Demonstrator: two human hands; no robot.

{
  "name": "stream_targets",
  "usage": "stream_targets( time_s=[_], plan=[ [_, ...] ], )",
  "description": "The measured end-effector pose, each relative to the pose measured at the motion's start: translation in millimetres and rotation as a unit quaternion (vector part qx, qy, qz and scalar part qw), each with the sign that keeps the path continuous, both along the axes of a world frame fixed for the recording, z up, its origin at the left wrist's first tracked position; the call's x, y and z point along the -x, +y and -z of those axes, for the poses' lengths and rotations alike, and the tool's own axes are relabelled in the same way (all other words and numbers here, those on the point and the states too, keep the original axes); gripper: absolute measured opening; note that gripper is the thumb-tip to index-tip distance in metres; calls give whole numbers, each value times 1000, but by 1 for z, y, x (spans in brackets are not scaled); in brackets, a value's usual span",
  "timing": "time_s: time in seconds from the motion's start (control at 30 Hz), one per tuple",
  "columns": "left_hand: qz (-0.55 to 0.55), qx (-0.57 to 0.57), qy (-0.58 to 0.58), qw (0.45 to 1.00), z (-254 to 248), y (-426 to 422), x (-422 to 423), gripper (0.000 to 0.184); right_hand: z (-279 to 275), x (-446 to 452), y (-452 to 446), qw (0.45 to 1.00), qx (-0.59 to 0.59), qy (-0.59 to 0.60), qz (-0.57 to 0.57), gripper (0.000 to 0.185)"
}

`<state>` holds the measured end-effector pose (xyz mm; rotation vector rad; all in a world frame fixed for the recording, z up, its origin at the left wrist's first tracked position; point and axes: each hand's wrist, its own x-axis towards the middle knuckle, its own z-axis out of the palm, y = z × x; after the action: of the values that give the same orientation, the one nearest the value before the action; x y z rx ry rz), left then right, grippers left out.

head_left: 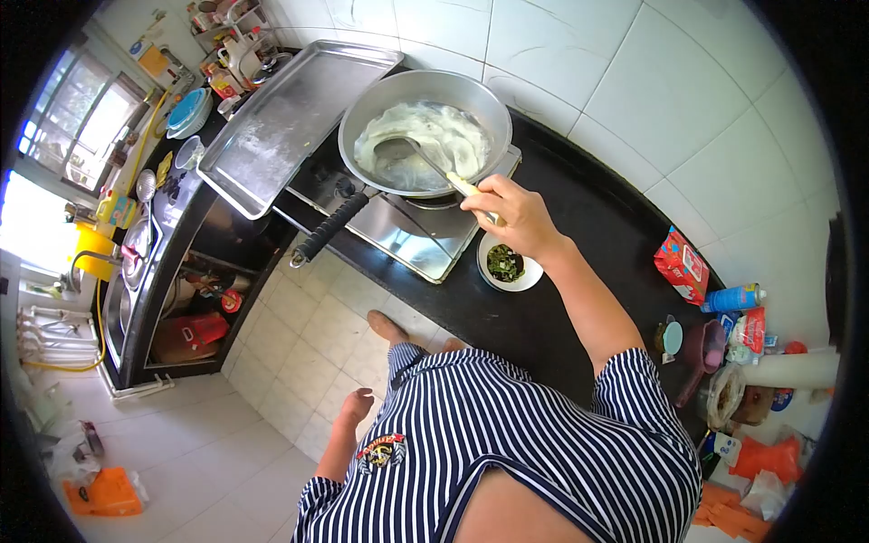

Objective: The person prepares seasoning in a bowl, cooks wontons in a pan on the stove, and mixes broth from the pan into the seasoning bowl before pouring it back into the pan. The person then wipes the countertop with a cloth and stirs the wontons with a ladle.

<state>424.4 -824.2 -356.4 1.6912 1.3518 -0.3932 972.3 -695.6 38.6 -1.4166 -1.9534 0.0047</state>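
Navy-and-white striped shirt (507, 443), ribbed-looking fabric, nearest the lens. Left hand (358, 404): low at the side, arm hanging, fingers loosely curled and partly open, released. Right hand (514, 215): closed around the pale grip of the metal ladle (430, 161); forearm extended forward over the glossy black counter (484, 321), back of hand upward. White round bowl (520, 284) just beside the wrist holds chopped dark greens (504, 263). Ladle slants down into the wide, round metal pan (499, 110), its head among soft, folded whitish material (460, 138) in liquid. Pan on shiny stove (407, 242); black handle (333, 228) ridged. Rectangular metal tray (272, 127) beside it, surface smudged. Beyond: smooth pale wall tiles (670, 100).
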Motion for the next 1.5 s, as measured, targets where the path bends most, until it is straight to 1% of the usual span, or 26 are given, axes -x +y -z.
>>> stream_targets(
  time_s=[0.03,0.07,0.1,0.17,0.2,0.23,0.3,0.33,0.4,0.5,0.53,0.67,0.8,0.87,0.93,1.03,1.2,1.27,1.4,1.43,1.5],
  plan=[
    [-18,11,8,1000,-12,0,-2,42,5,0,7,1000,-8,8,9,25],
    [-56,12,13,998,4,-5,3,42,13,-3,15,1000,-17,5,11,23],
    [-14,-15,29,999,-7,-5,1,42,17,-6,18,1000,-21,9,8,23],
    [-151,41,67,985,-77,-1,-31,43,25,-11,33,998,-38,-18,56,21],
    [-160,37,66,984,-88,-2,-33,43,33,-17,39,998,-21,-11,66,22],
    [-158,47,67,984,-83,-5,-30,43,33,-21,42,997,-24,-21,68,23],
    [-156,41,79,984,-101,-5,-37,44,24,-24,40,996,-10,-29,84,22],
    [-167,37,81,982,-101,-6,-37,44,21,-27,39,994,-27,-46,91,22],
    [-174,64,80,979,-100,-3,-37,45,12,-29,33,993,-43,-42,98,22],
    [-161,63,62,983,-77,-7,-31,46,-4,-31,13,992,-49,-58,97,22],
    [-143,62,73,985,-90,-4,-38,46,-10,-30,5,992,-46,-67,97,22],
    [-128,39,62,989,-82,-1,-42,47,-32,-23,-27,993,-10,-75,89,22],
    [-108,30,53,992,-82,7,-46,46,-47,-16,-51,995,-12,-77,67,25],
    [-130,33,45,990,-83,8,-48,46,-60,-6,-63,994,-25,-82,64,25],
    [-125,31,41,991,-92,9,-51,46,-67,0,-73,994,-43,-80,58,26],
    [-113,27,44,992,-91,6,-50,46,-80,7,-84,996,-21,-76,41,26],
    [-101,27,59,993,-80,0,-44,46,-70,7,-76,997,22,-77,23,25],
    [-135,35,50,989,-76,-3,-41,46,-55,7,-64,995,12,-93,21,26],
    [-142,31,56,988,-83,-8,-44,46,-29,5,-41,996,-26,-72,34,27],
    [-146,26,43,988,-79,-10,-42,46,-27,5,-38,997,-25,-73,31,27],
    [-154,19,28,988,-68,-13,-38,46,-28,6,-32,995,-68,-60,45,28]
  ],
)
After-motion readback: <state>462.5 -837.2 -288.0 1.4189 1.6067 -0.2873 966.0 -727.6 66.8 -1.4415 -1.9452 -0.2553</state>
